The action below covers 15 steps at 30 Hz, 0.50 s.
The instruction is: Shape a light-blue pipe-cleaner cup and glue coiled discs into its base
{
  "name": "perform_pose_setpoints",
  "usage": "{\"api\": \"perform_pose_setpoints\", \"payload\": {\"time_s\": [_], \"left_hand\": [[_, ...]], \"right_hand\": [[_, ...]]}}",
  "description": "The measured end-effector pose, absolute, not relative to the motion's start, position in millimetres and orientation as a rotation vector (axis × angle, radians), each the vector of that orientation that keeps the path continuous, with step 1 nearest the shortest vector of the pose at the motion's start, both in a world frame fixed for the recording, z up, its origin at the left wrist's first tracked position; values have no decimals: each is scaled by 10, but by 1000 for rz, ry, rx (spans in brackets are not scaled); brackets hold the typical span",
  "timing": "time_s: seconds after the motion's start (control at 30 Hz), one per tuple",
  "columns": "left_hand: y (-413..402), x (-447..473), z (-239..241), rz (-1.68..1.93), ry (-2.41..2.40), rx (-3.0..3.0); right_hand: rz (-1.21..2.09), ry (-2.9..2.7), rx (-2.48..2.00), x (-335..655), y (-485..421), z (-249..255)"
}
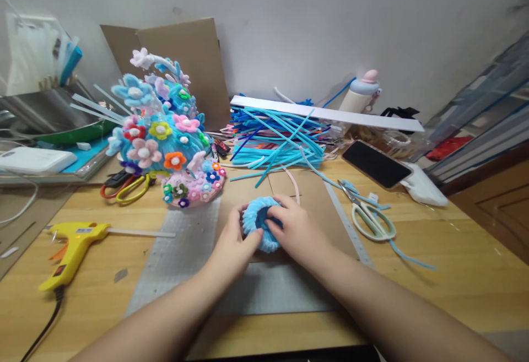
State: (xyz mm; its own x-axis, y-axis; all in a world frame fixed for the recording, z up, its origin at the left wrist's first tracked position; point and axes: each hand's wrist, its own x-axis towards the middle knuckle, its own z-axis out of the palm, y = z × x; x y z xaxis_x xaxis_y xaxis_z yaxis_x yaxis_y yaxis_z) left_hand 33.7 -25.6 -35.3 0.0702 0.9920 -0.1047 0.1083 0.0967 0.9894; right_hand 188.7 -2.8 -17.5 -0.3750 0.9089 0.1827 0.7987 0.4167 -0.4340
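Between my two hands is a light-blue fuzzy ring-shaped piece (253, 216), apparently made of pipe cleaners, with a dark-blue hollow in its middle. My left hand (237, 241) is wrapped round its left side, thumb on the near rim. My right hand (297, 228) grips the right side, its thumb and a finger reaching into the hollow. Under the piece lies a brown cardboard sheet (326, 207) on a grey cutting mat (165, 274). A pink pipe cleaner (294, 181) lies just beyond my right hand.
At left are a yellow glue gun (78, 246) and a flower-covered blue fuzzy craft (165, 136). A pile of blue pipe cleaners (273, 141) lies behind my hands. To the right are white-handled scissors (372, 221), a phone (377, 163) and a bottle (360, 95).
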Motion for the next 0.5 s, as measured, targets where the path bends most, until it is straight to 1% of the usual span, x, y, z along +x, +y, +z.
{"api": "perform_pose_setpoints", "payload": {"time_s": [0.13, 0.27, 0.37, 0.43, 0.5], "left_hand": [[-205, 245, -327, 1007, 1356, 1255], [-177, 166, -251, 997, 1317, 1055], [-200, 156, -147, 955, 1219, 854], [-223, 166, -110, 945, 1171, 834], [-239, 170, -120, 948, 1175, 938]], "right_hand": [[560, -2206, -1293, 1885, -112, -188], [823, -1975, -1175, 1904, -156, -183], [1228, -1563, -1164, 1891, -159, -158], [1633, -1257, -1101, 1862, -169, -133], [2008, -986, -979, 1829, -188, -112]]}}
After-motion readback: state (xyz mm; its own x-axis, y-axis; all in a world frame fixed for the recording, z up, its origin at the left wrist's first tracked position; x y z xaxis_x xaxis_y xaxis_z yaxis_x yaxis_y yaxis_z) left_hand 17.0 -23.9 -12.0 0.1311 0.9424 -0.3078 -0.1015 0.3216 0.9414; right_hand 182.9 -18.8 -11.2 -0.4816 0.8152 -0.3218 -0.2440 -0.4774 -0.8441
